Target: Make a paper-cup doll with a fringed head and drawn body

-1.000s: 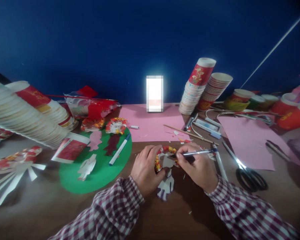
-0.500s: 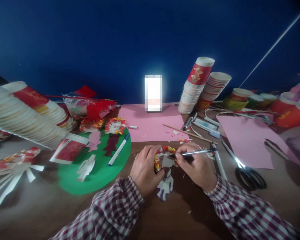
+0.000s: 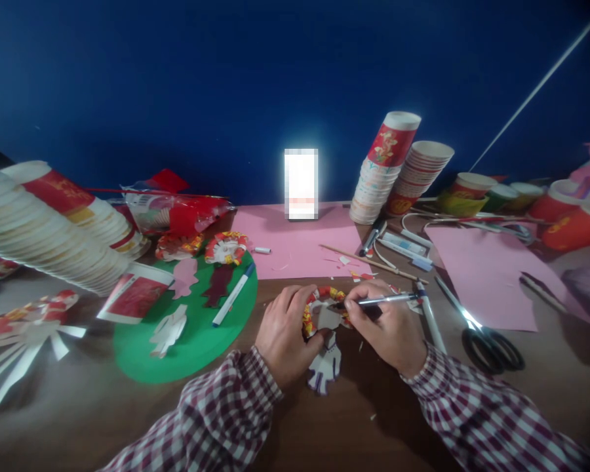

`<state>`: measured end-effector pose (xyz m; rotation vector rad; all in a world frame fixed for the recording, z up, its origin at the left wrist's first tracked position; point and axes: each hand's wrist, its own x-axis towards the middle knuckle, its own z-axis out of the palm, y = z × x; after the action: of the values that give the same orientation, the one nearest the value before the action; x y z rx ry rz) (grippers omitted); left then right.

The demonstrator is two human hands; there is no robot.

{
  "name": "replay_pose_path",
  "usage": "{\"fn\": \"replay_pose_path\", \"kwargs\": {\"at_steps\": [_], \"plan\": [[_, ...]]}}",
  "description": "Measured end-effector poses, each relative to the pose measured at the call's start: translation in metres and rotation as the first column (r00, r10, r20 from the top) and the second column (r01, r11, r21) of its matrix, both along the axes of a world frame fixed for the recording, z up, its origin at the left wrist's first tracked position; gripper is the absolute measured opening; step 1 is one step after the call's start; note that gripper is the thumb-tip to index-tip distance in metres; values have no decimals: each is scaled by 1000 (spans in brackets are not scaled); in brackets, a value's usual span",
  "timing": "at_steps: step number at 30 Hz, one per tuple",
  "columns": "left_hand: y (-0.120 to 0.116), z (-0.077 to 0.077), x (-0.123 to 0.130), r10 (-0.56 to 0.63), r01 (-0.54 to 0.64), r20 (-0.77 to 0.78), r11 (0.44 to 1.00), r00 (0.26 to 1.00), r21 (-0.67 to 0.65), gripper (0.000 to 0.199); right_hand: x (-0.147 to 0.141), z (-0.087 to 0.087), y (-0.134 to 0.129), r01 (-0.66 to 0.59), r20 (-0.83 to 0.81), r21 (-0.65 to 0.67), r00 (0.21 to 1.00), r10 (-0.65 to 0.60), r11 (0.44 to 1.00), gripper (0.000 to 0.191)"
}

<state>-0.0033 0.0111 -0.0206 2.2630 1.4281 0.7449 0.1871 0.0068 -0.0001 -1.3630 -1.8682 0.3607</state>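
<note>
My left hand (image 3: 286, 334) is closed over the left side of a paper craft figure (image 3: 325, 368), pinning it on the table. The figure has a red and yellow curled ring (image 3: 309, 320) round its upper part. Its lower part is white paper with purple marks along the edges. My right hand (image 3: 391, 331) grips a slim pen (image 3: 396, 298), its tip at the figure's upper part inside the ring. Fingers hide part of the ring, and whether the tip touches the paper I cannot tell.
Scissors (image 3: 491, 351) and a white marker (image 3: 431, 321) lie right of my hands. On the left, a green paper disc (image 3: 142, 364) carries paper cutouts and a marker (image 3: 233, 295). Stacked paper cups (image 3: 393, 141) lean at the back, beside pink paper (image 3: 295, 255). A bright phone-like screen (image 3: 301, 183) stands behind.
Little differs. The view has shifted very slightly; both hands, the pen and the paper figure hold nearly the same places.
</note>
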Motion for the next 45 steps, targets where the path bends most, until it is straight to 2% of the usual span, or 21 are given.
{"fn": "replay_pose_path", "kwargs": {"at_steps": [14,20,45], "plan": [[0,0,0,7,-7,1,1000,1000,-14,64,1,-3,0,53,-9,22,999,-53,998,11],[0,2,0,-5,5,9,1000,1000,-15,62,0,-1,0,9,-10,2,1000,-9,1000,12],[-1,1,1,4,-4,15,1000,1000,-7,63,-1,2,0,47,4,-11,999,-47,999,13]]}}
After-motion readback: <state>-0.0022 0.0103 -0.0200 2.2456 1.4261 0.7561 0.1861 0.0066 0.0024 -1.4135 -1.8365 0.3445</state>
